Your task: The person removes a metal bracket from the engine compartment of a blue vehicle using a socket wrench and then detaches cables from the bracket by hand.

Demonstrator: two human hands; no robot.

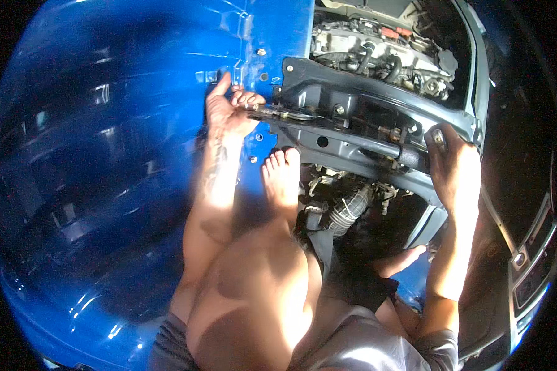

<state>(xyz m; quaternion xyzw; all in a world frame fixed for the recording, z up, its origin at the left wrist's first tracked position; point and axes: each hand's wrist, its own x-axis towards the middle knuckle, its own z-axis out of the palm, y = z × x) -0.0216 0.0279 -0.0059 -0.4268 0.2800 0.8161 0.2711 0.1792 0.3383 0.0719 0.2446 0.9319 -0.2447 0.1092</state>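
A long metal bar wrench (371, 144) with a black grip lies across the dark metal crossmember (359, 99). My right hand (457, 164) is wrapped round the grip end at the right. A small metallic piece (438, 137) shows by its fingers; I cannot tell whether it belongs to the wrench. At the wrench's left end, my left hand (232, 111) has its palm turned up, with fingers curled against the metal and thumb sticking out. That end sits over the edge of the blue painted panel (136, 123). Its exact shape is partly hidden by the fingers.
Beyond the crossmember lies an exposed engine (396, 55) with hoses. Nearer, a ribbed hose (353, 207) runs through an opening. My bare foot (283, 170) rests at the panel edge, below the wrench. A dark door panel (529, 260) stands at the right.
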